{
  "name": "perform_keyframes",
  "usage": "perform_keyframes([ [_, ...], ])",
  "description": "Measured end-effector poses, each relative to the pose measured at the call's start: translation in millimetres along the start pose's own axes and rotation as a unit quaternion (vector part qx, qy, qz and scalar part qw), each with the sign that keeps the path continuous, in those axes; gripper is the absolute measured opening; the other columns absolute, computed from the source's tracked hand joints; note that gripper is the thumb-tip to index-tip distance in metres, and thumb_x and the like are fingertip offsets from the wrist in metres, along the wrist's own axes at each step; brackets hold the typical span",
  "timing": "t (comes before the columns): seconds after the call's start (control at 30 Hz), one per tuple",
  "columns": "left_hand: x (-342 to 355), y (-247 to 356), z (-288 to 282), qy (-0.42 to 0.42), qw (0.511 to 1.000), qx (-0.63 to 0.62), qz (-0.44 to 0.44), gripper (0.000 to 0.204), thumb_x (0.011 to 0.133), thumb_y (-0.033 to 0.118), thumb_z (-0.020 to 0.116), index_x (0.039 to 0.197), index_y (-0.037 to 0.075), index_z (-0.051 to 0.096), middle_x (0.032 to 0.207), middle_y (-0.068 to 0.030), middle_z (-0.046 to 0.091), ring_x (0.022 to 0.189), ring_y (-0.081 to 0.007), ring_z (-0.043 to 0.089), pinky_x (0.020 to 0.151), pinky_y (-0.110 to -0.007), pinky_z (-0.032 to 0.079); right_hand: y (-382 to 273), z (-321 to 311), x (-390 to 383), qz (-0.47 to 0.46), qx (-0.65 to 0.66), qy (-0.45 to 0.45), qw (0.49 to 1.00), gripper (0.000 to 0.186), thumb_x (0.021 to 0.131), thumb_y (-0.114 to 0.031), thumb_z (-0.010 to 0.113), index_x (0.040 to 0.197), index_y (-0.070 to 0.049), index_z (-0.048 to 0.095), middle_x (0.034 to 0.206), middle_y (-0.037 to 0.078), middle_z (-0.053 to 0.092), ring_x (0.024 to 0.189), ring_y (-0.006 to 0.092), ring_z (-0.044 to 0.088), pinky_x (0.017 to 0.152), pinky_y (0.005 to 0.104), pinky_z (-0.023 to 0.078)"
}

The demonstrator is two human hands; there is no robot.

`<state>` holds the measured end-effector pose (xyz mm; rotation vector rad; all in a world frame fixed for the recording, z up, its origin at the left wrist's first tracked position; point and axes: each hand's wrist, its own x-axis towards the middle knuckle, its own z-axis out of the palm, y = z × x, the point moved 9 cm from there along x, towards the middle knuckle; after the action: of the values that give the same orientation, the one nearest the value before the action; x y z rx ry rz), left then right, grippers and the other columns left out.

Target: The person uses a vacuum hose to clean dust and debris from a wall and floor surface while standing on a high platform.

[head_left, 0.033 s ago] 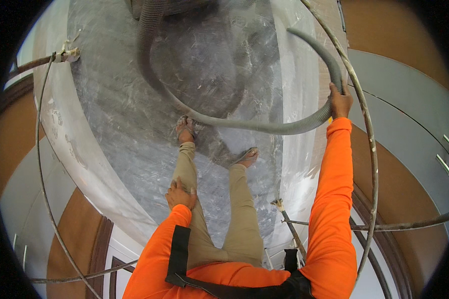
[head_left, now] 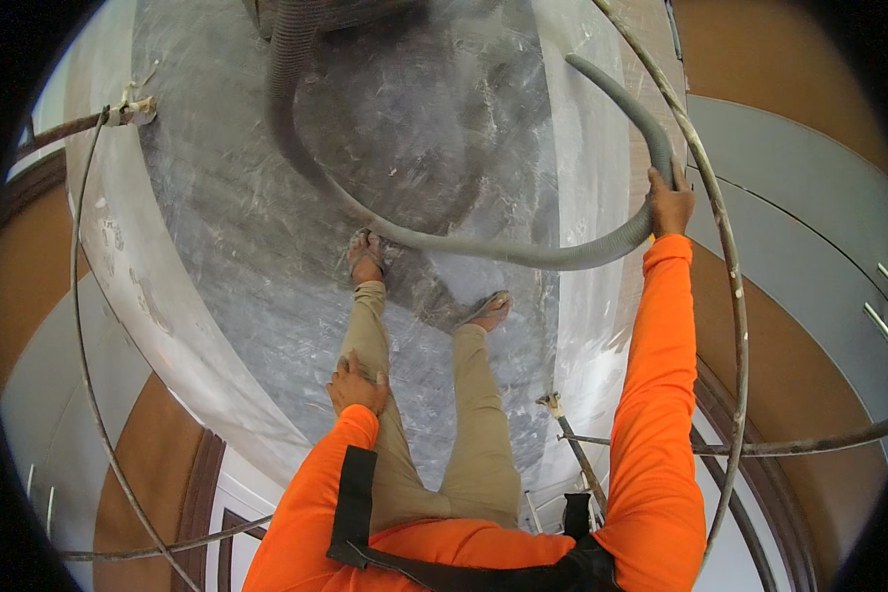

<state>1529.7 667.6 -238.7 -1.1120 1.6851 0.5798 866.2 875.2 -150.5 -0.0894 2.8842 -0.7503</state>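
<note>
My right hand (head_left: 672, 209) is closed around a grey corrugated hose (head_left: 483, 249), with the arm stretched forward on the right. Beyond the hand, the hose curves up and left to its free end. The rest sweeps left past my feet, then bends away to the far edge. My left hand (head_left: 357, 387) lies on my left leg (head_left: 367, 331) near the knee, fingers stretched out, holding nothing. Both feet, in sandals, stand on a dusty grey surface (head_left: 237, 197).
A dark dusty object (head_left: 365, 12) stands at the far edge by the hose. A long thin pole or cable (head_left: 736, 286) curves past my right arm. Another thin cable (head_left: 81, 335) hangs at the left. Grey cabinet fronts (head_left: 799, 187) line the right side.
My right hand and the hose in it have shifted very slightly left. My left hand and feet have not moved.
</note>
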Motion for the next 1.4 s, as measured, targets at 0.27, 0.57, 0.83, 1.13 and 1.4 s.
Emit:
perform_keyframes([
  [0.27, -7, 13, 5, 0.025, 0.999, 0.024, 0.001, 0.084, 0.086, 0.049, 0.065, 0.155, 0.013, 0.036, 0.153, -0.0153, 0.045, 0.130, -0.0344, 0.050, 0.108, -0.046, 0.039, 150, -46, -123, 0.151, -0.078, -0.122, 0.978, 0.064, 0.079, -0.017, 0.076, 0.140, -0.004, 0.059, 0.136, 0.023, 0.062, 0.121, 0.0314, 0.062, 0.103, 0.0355, 0.046],
  [0.57, -11, 23, 5, 0.027, 0.998, 0.048, 0.002, 0.082, 0.087, 0.049, 0.065, 0.155, 0.013, 0.036, 0.154, -0.0154, 0.043, 0.134, -0.0351, 0.048, 0.110, -0.047, 0.039, 288, -141, -299, 0.388, 0.060, -0.032, 0.919, 0.060, 0.082, -0.004, 0.073, 0.141, -0.004, 0.059, 0.111, 0.013, 0.071, 0.084, 0.0193, 0.065, 0.075, 0.0324, 0.053],
  [0.83, -5, 19, 18, 0.048, 0.997, 0.061, 0.017, 0.084, 0.086, 0.051, 0.064, 0.155, 0.013, 0.036, 0.154, -0.0158, 0.043, 0.132, -0.0344, 0.050, 0.109, -0.045, 0.038, 359, -206, -390, 0.483, 0.052, 0.041, 0.873, 0.063, 0.082, -0.002, 0.072, 0.143, -0.004, 0.056, 0.109, 0.014, 0.071, 0.078, 0.0218, 0.067, 0.065, 0.0329, 0.056],
  [1.13, -5, 15, 6, 0.029, 0.999, 0.031, 0.005, 0.084, 0.086, 0.050, 0.065, 0.155, 0.013, 0.036, 0.154, -0.0162, 0.044, 0.131, -0.0362, 0.050, 0.109, -0.047, 0.038, 367, -191, -396, 0.485, 0.057, 0.055, 0.871, 0.062, 0.079, -0.004, 0.073, 0.139, 0.002, 0.058, 0.116, 0.017, 0.070, 0.094, 0.0244, 0.067, 0.085, 0.0352, 0.054],
  [1.4, -4, 9, -5, 0.019, 1.000, 0.011, 0.002, 0.084, 0.086, 0.051, 0.063, 0.155, 0.012, 0.037, 0.153, -0.0149, 0.044, 0.128, -0.0352, 0.052, 0.108, -0.047, 0.039, 221, -72, -259, 0.311, 0.066, -0.055, 0.946, 0.055, 0.083, -0.008, 0.074, 0.136, -0.002, 0.062, 0.106, 0.009, 0.070, 0.082, 0.0161, 0.061, 0.075, 0.0320, 0.051],
])
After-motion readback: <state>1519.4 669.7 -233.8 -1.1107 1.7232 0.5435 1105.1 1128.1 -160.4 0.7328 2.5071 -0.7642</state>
